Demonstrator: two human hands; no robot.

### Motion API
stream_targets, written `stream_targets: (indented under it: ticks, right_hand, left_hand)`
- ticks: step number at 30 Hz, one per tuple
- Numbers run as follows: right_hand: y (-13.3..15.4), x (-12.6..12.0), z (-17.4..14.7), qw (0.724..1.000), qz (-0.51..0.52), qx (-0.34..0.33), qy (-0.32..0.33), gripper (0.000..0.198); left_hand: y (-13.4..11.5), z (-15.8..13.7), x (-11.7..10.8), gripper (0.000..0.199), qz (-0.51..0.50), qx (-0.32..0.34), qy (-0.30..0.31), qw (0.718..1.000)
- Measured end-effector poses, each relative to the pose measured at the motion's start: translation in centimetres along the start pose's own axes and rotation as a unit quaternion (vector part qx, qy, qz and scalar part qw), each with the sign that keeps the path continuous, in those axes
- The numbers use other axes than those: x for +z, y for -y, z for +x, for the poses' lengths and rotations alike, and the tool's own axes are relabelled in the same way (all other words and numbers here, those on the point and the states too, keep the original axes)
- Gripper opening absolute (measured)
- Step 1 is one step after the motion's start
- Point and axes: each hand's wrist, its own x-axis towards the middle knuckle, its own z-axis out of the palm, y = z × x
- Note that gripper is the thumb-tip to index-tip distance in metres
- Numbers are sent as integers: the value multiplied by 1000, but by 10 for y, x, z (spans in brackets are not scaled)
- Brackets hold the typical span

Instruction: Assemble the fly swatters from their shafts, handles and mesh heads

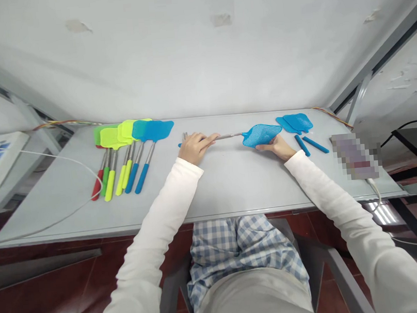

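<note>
My left hand point(195, 148) is closed around the metal rod end of a blue fly swatter point(261, 135). My right hand point(279, 146) pinches the edge of the swatter's perforated blue head, thumb underneath. The swatter lies crosswise, its thin rod running from the head towards my left hand. Just behind my left hand, metal rod ends point(185, 136) and a bit of blue poke out, mostly covered by the fingers. Right of my right hand are loose blue swatter heads point(296, 123) and two separate blue handles point(315, 144).
Several fly swatters with green, yellow and blue heads point(158, 129) lie fanned on the left of the grey table point(233, 188). A white cable point(66, 159) crosses the table's left side. A blurred-out flat object point(356, 155) with a cable lies at the right edge. The wall stands behind.
</note>
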Motion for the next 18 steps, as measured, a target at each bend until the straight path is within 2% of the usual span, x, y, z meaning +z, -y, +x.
stream_targets:
  ticks: [3,8,14,18]
  right_hand:
    - [-3,-7,1,997,-73,-12,29,43]
    - [0,-12,3,989,-141,-30,23,30]
    - [8,-8,-2,993,-111,-19,28,34]
    - [9,-7,-4,990,-129,-42,32,37]
  left_hand:
    - [3,1,-4,41,-7,38,37,999]
    - [7,2,-6,40,5,53,58,997]
    - [8,1,-4,42,37,74,75,994]
    - [2,-3,-5,43,58,50,105,992]
